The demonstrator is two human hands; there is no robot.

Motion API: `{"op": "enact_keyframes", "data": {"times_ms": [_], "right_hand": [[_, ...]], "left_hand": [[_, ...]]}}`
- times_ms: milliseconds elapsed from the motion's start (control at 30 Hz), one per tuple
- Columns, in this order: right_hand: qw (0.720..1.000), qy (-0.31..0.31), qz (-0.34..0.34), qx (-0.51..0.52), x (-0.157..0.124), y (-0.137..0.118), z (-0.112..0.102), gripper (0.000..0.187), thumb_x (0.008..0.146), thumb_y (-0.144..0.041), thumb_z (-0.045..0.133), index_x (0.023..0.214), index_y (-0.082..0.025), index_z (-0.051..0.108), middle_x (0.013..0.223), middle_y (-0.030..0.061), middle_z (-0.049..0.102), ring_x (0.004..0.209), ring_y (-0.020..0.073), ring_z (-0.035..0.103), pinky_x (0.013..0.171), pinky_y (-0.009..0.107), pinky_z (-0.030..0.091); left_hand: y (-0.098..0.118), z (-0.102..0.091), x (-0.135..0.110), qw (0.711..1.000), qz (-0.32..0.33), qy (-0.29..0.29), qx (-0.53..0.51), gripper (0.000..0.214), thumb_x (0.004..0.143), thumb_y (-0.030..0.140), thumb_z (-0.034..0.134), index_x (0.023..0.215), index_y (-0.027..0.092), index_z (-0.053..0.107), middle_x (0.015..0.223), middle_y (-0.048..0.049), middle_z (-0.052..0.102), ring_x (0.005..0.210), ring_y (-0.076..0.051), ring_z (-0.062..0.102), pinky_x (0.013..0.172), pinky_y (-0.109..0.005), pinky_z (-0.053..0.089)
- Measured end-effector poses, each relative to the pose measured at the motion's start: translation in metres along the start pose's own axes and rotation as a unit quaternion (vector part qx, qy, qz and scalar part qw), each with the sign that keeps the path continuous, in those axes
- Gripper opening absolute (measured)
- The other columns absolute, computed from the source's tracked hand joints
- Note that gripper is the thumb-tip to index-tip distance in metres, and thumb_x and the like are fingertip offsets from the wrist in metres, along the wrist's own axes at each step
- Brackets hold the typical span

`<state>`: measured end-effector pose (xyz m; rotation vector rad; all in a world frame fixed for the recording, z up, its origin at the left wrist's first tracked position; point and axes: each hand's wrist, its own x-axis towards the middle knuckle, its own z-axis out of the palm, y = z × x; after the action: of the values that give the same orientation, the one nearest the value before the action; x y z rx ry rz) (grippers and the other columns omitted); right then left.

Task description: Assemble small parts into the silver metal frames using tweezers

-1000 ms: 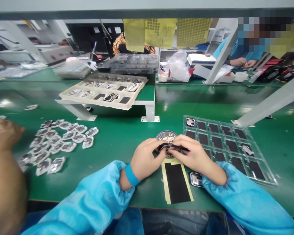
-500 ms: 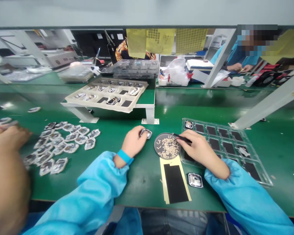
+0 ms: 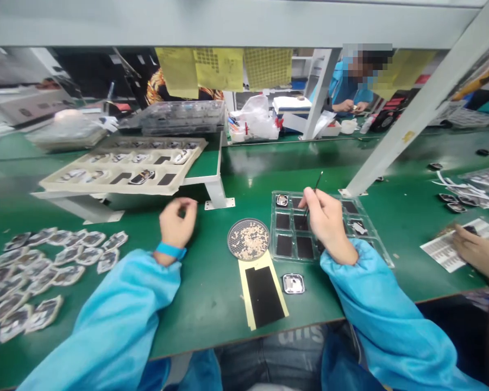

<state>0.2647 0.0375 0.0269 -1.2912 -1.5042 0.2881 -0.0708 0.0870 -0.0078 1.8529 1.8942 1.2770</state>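
Note:
My left hand (image 3: 178, 224) is above the green bench, thumb and fingertips curled together in a ring; whether anything small is between them is hidden. My right hand (image 3: 324, 217) grips dark, thin tweezers (image 3: 318, 181) upright over a clear plastic tray (image 3: 275, 217) with dark-bottomed compartments. A small watch case (image 3: 282, 200) sits in its back left compartment, and a white piece (image 3: 359, 227) lies in another. Left of the tray is a round mesh dish (image 3: 231, 247) holding many tiny tan pieces (image 3: 250, 239). Near the bench edge lies another watch case (image 3: 294, 283), beside a black pad (image 3: 264, 296) on yellow paper.
Many wrapped watch parts (image 3: 44, 266) cover the bench at left. A beige tray (image 3: 146, 186) of parts rests on a raised stand (image 3: 214, 190). A slanted white post (image 3: 391, 152) rises behind the clear tray. At right, another person's hand (image 3: 478, 247) holds a printed sheet (image 3: 444, 252).
My right hand has moved from the mesh dish to over the clear tray with the tweezers. The watch case in my left hand is no longer visible. The view has turned right.

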Motion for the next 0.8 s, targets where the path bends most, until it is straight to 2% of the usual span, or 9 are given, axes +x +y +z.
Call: {"op": "enact_keyframes", "data": {"times_ms": [33, 100, 167, 200, 267, 400, 533, 633, 800], "right_hand": [[0.999, 0.004, 0.028, 0.017, 0.003, 0.003, -0.002, 0.048, 0.102, -0.048, 0.048, 0.066, -0.02, 0.062, 0.061, -0.0005, 0.056, 0.061, 0.0157, 0.056, 0.064, 0.03, 0.043], [0.995, -0.014, 0.079, 0.067, 0.007, 0.01, -0.004, 0.049, 0.098, -0.055, 0.051, 0.066, -0.02, 0.063, 0.057, -0.0015, 0.056, 0.054, 0.014, 0.054, 0.057, 0.028, 0.042], [0.987, -0.053, 0.113, 0.103, 0.01, 0.016, -0.003, 0.049, 0.093, -0.06, 0.057, 0.069, -0.019, 0.065, 0.054, -0.0022, 0.056, 0.049, 0.0124, 0.052, 0.051, 0.026, 0.04], [0.984, -0.07, 0.124, 0.11, 0.01, 0.018, -0.002, 0.049, 0.09, -0.062, 0.06, 0.069, -0.018, 0.066, 0.052, -0.0027, 0.055, 0.047, 0.0116, 0.05, 0.048, 0.025, 0.038], [0.979, -0.094, 0.141, 0.114, 0.009, 0.02, -0.002, 0.05, 0.088, -0.063, 0.062, 0.068, -0.018, 0.065, 0.048, -0.0037, 0.052, 0.043, 0.0103, 0.048, 0.045, 0.023, 0.037], [0.952, -0.181, 0.157, 0.192, -0.001, 0.02, -0.008, 0.041, 0.085, -0.058, 0.069, 0.08, -0.018, 0.065, 0.06, -0.0009, 0.064, 0.052, 0.0125, 0.06, 0.052, 0.024, 0.05], [0.924, -0.261, 0.114, 0.254, -0.012, 0.013, -0.012, 0.029, 0.084, -0.046, 0.075, 0.088, -0.019, 0.067, 0.08, 0.003, 0.07, 0.07, 0.016, 0.068, 0.065, 0.03, 0.059], [0.925, -0.261, 0.072, 0.267, -0.023, 0.006, -0.005, 0.02, 0.088, -0.039, 0.073, 0.087, -0.019, 0.067, 0.086, 0.0047, 0.072, 0.078, 0.0176, 0.069, 0.072, 0.032, 0.06], [0.957, -0.203, -0.006, 0.205, -0.039, 0.0, 0.01, 0.007, 0.088, -0.027, 0.074, 0.092, -0.022, 0.071, 0.091, 0.006, 0.076, 0.088, 0.0218, 0.071, 0.082, 0.038, 0.06]], "left_hand": [[0.011, 0.005, -0.018, 0.999, 0.034, -0.015, -0.009, 0.018, 0.091, 0.03, 0.056, 0.092, 0.017, 0.067, 0.089, -0.006, 0.07, 0.085, -0.02, 0.063, 0.08, -0.032, 0.049], [0.038, 0.015, -0.056, 0.972, 0.196, -0.123, -0.04, 0.017, 0.093, 0.028, 0.056, 0.09, 0.019, 0.069, 0.084, -0.0044, 0.07, 0.078, -0.018, 0.062, 0.078, -0.033, 0.047], [0.068, 0.025, -0.091, 0.898, 0.336, -0.284, -0.028, 0.017, 0.095, 0.031, 0.056, 0.096, 0.021, 0.07, 0.085, -0.0042, 0.069, 0.082, -0.02, 0.061, 0.081, -0.037, 0.044], [0.082, 0.03, -0.105, 0.869, 0.37, -0.329, -0.012, 0.024, 0.092, 0.04, 0.061, 0.103, 0.02, 0.069, 0.09, -0.0063, 0.069, 0.087, -0.023, 0.06, 0.081, -0.04, 0.044], [0.103, 0.038, -0.125, 0.847, 0.381, -0.371, 0.02, 0.049, 0.082, 0.057, 0.07, 0.109, 0.017, 0.067, 0.099, -0.0102, 0.067, 0.093, -0.029, 0.058, 0.082, -0.045, 0.044], [0.113, 0.04, -0.13, 0.864, 0.327, -0.383, 0.0, 0.039, 0.078, 0.044, 0.078, 0.103, 0.016, 0.066, 0.104, -0.0118, 0.066, 0.098, -0.031, 0.057, 0.084, -0.048, 0.046], [0.093, 0.028, -0.107, 0.895, 0.103, -0.389, -0.194, 0.036, 0.078, 0.024, 0.076, 0.11, 0.019, 0.063, 0.099, -0.0073, 0.07, 0.086, -0.022, 0.064, 0.076, -0.036, 0.052], [0.08, 0.019, -0.093, 0.866, -0.024, -0.401, -0.297, 0.042, 0.077, 0.02, 0.075, 0.118, 0.018, 0.062, 0.093, -0.0059, 0.072, 0.073, -0.016, 0.065, 0.062, -0.027, 0.05], [0.075, 0.013, -0.088, 0.858, -0.054, -0.407, -0.31, 0.046, 0.077, 0.016, 0.074, 0.122, 0.018, 0.066, 0.092, -0.0051, 0.073, 0.069, -0.013, 0.062, 0.062, -0.026, 0.049]]}}
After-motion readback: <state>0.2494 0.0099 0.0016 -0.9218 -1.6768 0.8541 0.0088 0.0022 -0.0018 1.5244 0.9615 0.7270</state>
